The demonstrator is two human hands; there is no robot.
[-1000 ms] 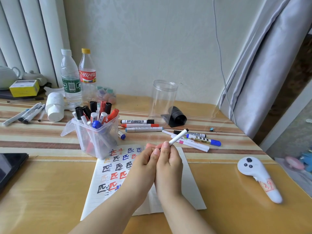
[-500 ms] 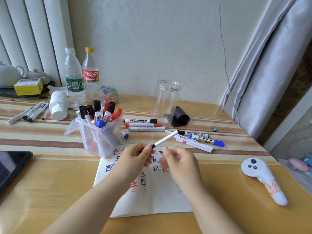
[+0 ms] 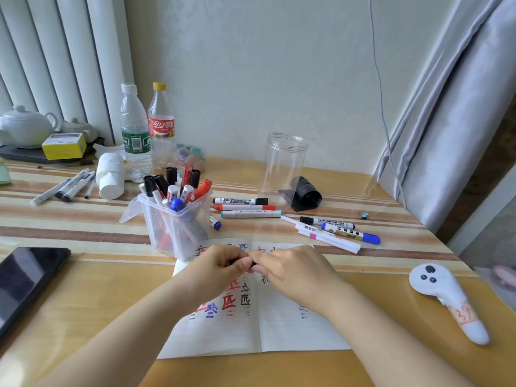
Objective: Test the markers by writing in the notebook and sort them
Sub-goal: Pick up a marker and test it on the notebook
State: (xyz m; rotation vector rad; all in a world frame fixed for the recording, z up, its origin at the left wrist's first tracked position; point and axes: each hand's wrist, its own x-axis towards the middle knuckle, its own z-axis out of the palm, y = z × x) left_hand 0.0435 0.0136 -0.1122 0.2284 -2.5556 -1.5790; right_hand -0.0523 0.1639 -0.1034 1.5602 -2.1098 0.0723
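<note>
Both my hands meet over the notebook (image 3: 223, 335) near the tabletop's front edge — left hand (image 3: 216, 265) and right hand (image 3: 293, 268) pinch a mostly hidden marker (image 3: 242, 263); uncapping or recapping, I judge — next, sort it.

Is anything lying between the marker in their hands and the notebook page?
Nothing visible. Both the left hand and right hand hold the marker directly above the open notebook, whose page below is bare.
</note>
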